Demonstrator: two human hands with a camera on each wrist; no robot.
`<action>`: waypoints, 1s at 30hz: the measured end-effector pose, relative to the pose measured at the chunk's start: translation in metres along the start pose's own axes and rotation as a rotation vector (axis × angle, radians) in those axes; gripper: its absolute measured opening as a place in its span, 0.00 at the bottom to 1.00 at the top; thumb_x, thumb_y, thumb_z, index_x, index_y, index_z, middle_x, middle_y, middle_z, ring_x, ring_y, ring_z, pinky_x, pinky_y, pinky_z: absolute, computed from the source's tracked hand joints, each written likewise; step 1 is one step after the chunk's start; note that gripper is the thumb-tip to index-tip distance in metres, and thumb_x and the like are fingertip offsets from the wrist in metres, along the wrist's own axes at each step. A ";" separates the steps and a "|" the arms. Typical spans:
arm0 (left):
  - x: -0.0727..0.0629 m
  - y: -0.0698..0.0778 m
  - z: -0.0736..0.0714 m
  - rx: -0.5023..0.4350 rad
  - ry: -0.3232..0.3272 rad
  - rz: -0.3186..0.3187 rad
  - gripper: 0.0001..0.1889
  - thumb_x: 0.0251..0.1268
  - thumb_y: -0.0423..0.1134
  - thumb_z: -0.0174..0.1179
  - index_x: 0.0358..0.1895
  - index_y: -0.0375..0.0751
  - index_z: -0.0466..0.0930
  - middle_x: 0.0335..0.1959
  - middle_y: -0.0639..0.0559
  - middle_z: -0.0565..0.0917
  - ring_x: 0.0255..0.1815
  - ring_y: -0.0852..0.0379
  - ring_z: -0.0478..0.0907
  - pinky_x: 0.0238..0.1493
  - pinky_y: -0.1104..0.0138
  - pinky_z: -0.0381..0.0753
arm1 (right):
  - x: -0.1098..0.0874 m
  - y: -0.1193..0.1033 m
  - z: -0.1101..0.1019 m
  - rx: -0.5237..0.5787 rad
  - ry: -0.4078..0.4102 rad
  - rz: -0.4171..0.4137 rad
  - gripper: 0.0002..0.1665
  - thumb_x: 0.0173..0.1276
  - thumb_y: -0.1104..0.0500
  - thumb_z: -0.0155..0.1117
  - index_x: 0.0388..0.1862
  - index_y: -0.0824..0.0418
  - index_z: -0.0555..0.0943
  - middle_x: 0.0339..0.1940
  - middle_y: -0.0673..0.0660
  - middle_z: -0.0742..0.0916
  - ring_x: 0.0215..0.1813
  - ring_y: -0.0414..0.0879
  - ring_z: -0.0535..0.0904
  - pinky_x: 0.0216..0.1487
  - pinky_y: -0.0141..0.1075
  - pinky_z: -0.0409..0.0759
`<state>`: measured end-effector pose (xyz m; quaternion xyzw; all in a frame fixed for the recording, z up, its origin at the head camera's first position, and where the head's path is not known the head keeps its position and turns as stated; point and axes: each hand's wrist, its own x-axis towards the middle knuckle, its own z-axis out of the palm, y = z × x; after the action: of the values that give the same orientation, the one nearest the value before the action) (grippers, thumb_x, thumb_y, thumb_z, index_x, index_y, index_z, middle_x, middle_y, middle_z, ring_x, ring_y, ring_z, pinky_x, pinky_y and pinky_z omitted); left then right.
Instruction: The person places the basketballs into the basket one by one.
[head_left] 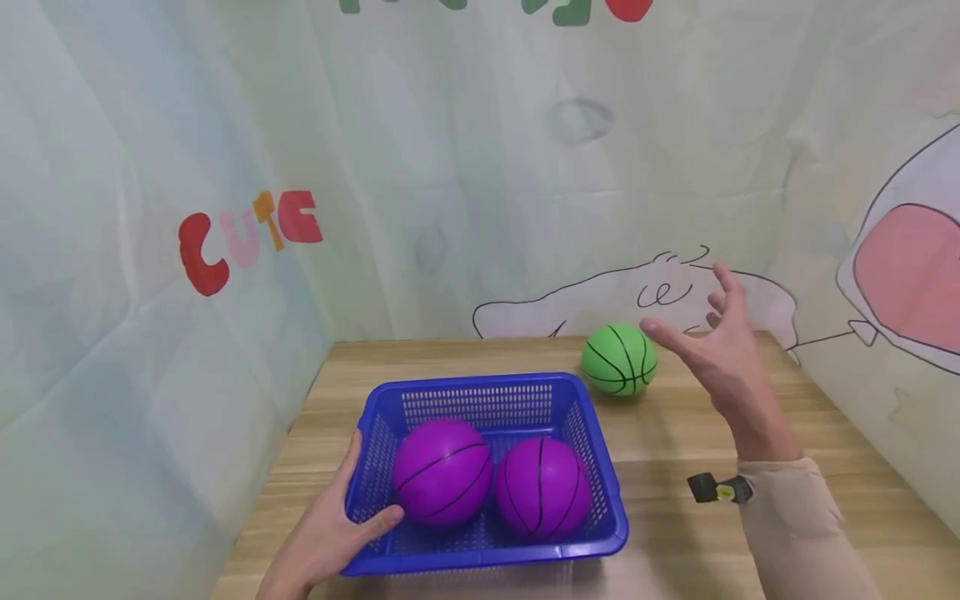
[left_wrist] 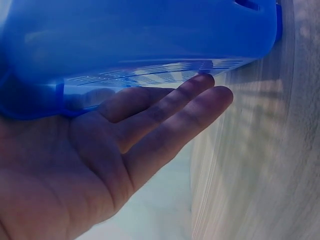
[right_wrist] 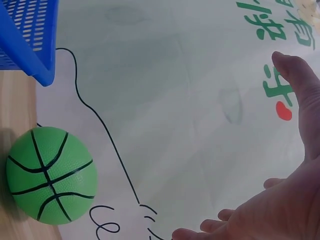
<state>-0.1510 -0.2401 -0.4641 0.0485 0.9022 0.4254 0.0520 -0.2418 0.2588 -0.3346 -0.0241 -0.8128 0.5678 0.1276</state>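
Observation:
A blue plastic basket (head_left: 525, 552) with slotted walls holds two purple balls with black lines, a left ball (head_left: 442, 472) and a right ball (head_left: 543, 489). My left hand (head_left: 330, 521) grips the basket's left side, thumb over the rim and fingers along the outer wall; the left wrist view shows those fingers (left_wrist: 170, 112) fairly straight beside the slots. A green ball (head_left: 619, 360) with black lines stands on the table behind the basket's right corner. Raised in the air to its right, my right hand (head_left: 716, 346) has spread fingers and holds nothing. In the right wrist view the green ball (right_wrist: 52, 175) is apart from the hand.
The wood-grain table (head_left: 675, 483) is enclosed by printed cloth walls at the left, back (head_left: 480, 183) and right. Red and pink letters mark the left wall, and a balloon drawing (head_left: 915, 275) the right. A small black device (head_left: 720, 488) sits at my right wrist.

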 end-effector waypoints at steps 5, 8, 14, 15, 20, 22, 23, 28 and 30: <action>-0.003 0.000 0.000 0.021 -0.009 -0.018 0.69 0.69 0.59 0.77 0.94 0.46 0.28 0.91 0.28 0.49 0.84 0.21 0.62 0.78 0.27 0.67 | 0.009 0.010 0.007 0.006 -0.012 -0.003 0.79 0.67 0.41 0.86 0.95 0.32 0.33 0.95 0.64 0.45 0.93 0.68 0.43 0.85 0.76 0.53; -0.003 0.001 0.000 0.032 -0.018 -0.057 0.70 0.69 0.62 0.76 0.94 0.47 0.28 0.92 0.29 0.48 0.85 0.20 0.60 0.78 0.26 0.66 | 0.017 0.018 0.011 0.013 -0.011 -0.010 0.79 0.67 0.41 0.86 0.95 0.33 0.34 0.95 0.64 0.45 0.92 0.70 0.43 0.85 0.76 0.54; 0.000 0.005 -0.001 0.015 -0.022 -0.082 0.72 0.66 0.64 0.77 0.94 0.47 0.28 0.92 0.30 0.45 0.87 0.21 0.56 0.80 0.25 0.63 | 0.034 0.034 0.022 0.002 -0.025 0.026 0.80 0.66 0.36 0.85 0.95 0.32 0.33 0.95 0.64 0.44 0.92 0.72 0.43 0.83 0.80 0.53; 0.000 0.005 -0.001 0.015 -0.021 -0.079 0.72 0.66 0.64 0.77 0.94 0.47 0.28 0.92 0.30 0.45 0.87 0.22 0.56 0.80 0.25 0.62 | 0.036 0.036 0.023 0.001 -0.028 0.031 0.80 0.66 0.36 0.85 0.95 0.33 0.33 0.95 0.64 0.44 0.92 0.73 0.43 0.83 0.80 0.53; -0.001 0.005 -0.001 -0.001 -0.018 -0.080 0.73 0.64 0.64 0.78 0.94 0.49 0.27 0.93 0.32 0.44 0.88 0.23 0.55 0.80 0.25 0.61 | 0.044 0.048 0.034 0.004 -0.049 0.054 0.80 0.67 0.37 0.85 0.96 0.37 0.34 0.95 0.69 0.44 0.91 0.76 0.46 0.83 0.79 0.53; -0.001 0.005 -0.001 -0.005 -0.015 -0.072 0.73 0.64 0.64 0.79 0.94 0.50 0.27 0.93 0.33 0.44 0.88 0.23 0.54 0.81 0.25 0.60 | 0.047 0.054 0.038 0.000 -0.058 0.060 0.79 0.68 0.38 0.84 0.96 0.40 0.34 0.94 0.71 0.44 0.91 0.77 0.46 0.84 0.79 0.52; -0.001 0.005 -0.001 -0.010 -0.013 -0.067 0.73 0.64 0.63 0.79 0.94 0.49 0.28 0.93 0.33 0.44 0.88 0.24 0.54 0.81 0.25 0.59 | 0.048 0.057 0.040 -0.002 -0.061 0.062 0.79 0.68 0.39 0.84 0.96 0.42 0.34 0.94 0.72 0.44 0.91 0.77 0.46 0.84 0.79 0.52; -0.001 0.005 -0.001 -0.018 0.002 -0.051 0.74 0.62 0.63 0.80 0.94 0.50 0.29 0.93 0.34 0.45 0.89 0.25 0.54 0.82 0.26 0.58 | 0.058 0.068 0.050 -0.025 -0.078 0.055 0.79 0.69 0.38 0.84 0.96 0.46 0.34 0.94 0.72 0.44 0.93 0.74 0.41 0.85 0.78 0.48; -0.002 0.005 0.000 -0.024 0.007 -0.048 0.74 0.62 0.63 0.81 0.94 0.50 0.29 0.93 0.34 0.46 0.89 0.25 0.53 0.82 0.26 0.57 | 0.062 0.074 0.053 -0.035 -0.083 0.052 0.79 0.68 0.38 0.84 0.96 0.48 0.34 0.94 0.72 0.43 0.93 0.73 0.40 0.85 0.78 0.47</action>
<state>-0.1491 -0.2376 -0.4600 0.0247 0.8981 0.4349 0.0597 -0.3219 0.2475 -0.4090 -0.0238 -0.8262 0.5573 0.0787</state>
